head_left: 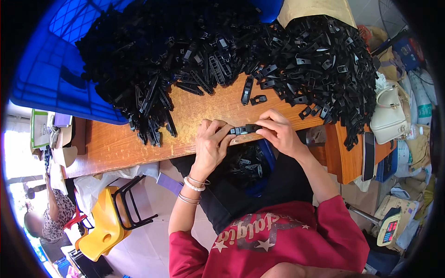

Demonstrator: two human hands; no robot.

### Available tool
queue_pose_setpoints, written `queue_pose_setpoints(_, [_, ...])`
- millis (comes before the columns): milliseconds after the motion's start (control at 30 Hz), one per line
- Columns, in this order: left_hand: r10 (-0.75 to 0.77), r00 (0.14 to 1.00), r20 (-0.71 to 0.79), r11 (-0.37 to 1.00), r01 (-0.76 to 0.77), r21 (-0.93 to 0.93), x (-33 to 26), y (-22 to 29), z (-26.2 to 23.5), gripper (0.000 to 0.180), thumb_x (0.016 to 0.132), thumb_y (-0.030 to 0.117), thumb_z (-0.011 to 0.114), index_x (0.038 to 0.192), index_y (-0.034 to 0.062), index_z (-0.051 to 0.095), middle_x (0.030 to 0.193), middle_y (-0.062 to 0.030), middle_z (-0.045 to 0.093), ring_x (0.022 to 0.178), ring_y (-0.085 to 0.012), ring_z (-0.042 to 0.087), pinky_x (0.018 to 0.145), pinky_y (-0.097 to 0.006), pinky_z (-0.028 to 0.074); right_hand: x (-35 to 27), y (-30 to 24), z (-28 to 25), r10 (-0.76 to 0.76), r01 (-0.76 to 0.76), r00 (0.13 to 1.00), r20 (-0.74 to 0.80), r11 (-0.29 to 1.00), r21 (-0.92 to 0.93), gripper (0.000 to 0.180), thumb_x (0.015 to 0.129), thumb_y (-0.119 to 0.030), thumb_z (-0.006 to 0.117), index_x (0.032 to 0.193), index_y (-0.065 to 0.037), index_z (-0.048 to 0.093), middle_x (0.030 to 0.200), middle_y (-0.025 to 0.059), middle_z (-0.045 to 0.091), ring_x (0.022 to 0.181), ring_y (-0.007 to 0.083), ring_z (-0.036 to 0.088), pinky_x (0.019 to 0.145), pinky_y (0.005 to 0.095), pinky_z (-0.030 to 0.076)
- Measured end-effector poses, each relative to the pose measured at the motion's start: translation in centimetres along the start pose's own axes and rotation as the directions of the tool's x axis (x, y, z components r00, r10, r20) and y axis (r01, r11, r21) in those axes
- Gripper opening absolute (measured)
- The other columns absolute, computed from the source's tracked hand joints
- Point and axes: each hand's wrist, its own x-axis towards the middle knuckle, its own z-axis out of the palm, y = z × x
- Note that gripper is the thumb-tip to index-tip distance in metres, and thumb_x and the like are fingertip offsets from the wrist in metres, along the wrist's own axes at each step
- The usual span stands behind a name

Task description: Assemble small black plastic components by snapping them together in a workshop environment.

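At the near edge of the wooden table, a long black plastic clip part [238, 130] is held between my two hands. My left hand [210, 144], with bracelets at its wrist, is closed with the fingertips gripping the part's left end. The fingers of my right hand [282, 133] pinch a smaller black plastic piece [252, 128] that meets the right end; whether the two are joined I cannot tell. Beyond my hands lie a loose long part [247, 91] and a loose small piece [258, 99].
Heaps of long black parts [153, 60] and small black pieces [324, 65] cover the far side of the table [199, 109]. A blue crate [51, 78] tips in from the left. Between my legs sits a blue bin [266, 157] of black parts. Left stands a yellow chair [104, 227], near another person.
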Motion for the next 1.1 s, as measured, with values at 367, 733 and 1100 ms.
queue_pose_setpoints(367, [0.018, 0.987, 0.163, 0.973, 0.02, -0.23, 1.3, 0.1, -0.8, 0.031, 0.079, 0.019, 0.078, 0.099, -0.0016, 0.07, 0.093, -0.0116, 0.062, 0.086, -0.0297, 0.059, 0.076, -0.039, 0.05, 0.5, 0.2, 0.3, 0.057, -0.061, 0.998, 0.031, 0.982, 0.181, 0.015, 0.079, -0.001, 0.073, 0.093, 0.001, 0.071, 0.099, 0.0115, 0.062, 0.087, 0.0225, 0.059, 0.077, 0.0332, 0.047])
queue_pose_setpoints(733, [0.317, 0.923, 0.22, 0.9, -0.366, 0.238, 8.2, -1.3, 1.2, 0.036, 0.075, 0.0, 0.067, 0.111, 0.0002, 0.063, 0.113, -0.0108, 0.062, 0.102, -0.0291, 0.055, 0.087, -0.039, 0.046, 1.7, 1.4, 0.6, -0.085, -0.009, 0.912, -0.401, 0.974, -0.227, 0.024, 0.085, -0.004, 0.069, 0.108, 0.001, 0.062, 0.098, 0.0127, 0.062, 0.085, 0.0263, 0.06, 0.072, 0.0346, 0.046])
queue_pose_setpoints(1100, [-0.017, 0.999, 0.036, 0.988, 0.022, -0.151, 3.4, -1.0, 0.5, 0.024, 0.072, 0.003, 0.077, 0.094, -0.0032, 0.07, 0.093, -0.0135, 0.061, 0.088, -0.0323, 0.056, 0.079, -0.039, 0.047, 0.9, 0.1, 0.8, 0.336, -0.311, 0.937, -0.095, 0.927, 0.208, 0.028, 0.091, -0.003, 0.064, 0.118, 0.004, 0.064, 0.089, 0.0073, 0.062, 0.072, 0.012, 0.054, 0.066, 0.0243, 0.044])
